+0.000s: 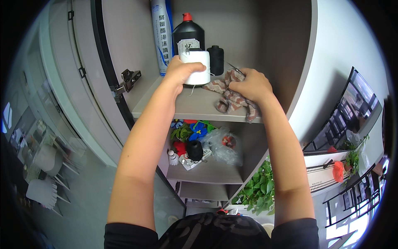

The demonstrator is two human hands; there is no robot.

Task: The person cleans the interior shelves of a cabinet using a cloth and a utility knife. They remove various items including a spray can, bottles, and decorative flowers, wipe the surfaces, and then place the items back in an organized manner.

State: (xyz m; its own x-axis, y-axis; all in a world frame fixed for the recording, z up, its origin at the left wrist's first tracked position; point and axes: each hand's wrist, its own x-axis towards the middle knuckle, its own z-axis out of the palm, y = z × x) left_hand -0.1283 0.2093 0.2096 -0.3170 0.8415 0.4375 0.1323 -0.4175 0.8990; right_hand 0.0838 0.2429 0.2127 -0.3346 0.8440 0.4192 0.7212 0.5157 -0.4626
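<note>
My left hand (183, 73) grips a white spool of thread (199, 70) above the upper cabinet shelf, its loose end hanging below. Right behind it stands a black bottle with a red cap (188, 29), and a black thread spool (216, 60) is beside that. My right hand (252, 84) is closed on a brown and cream patterned cloth (233, 101), part of which hangs over the shelf's front edge. A thin dark metal tool (237, 69) pokes out between its thumb and fingers; its kind cannot be told.
A tall foam sealant can (162, 37) stands left of the bottle. A metal hinge (127, 81) juts from the left door. The lower shelf (205, 176) holds fabric flowers, a black spool (194, 150), a shuttlecock (173, 157) and a clear plastic bag (224, 146). Green leaves (259, 186) grow beside the cabinet.
</note>
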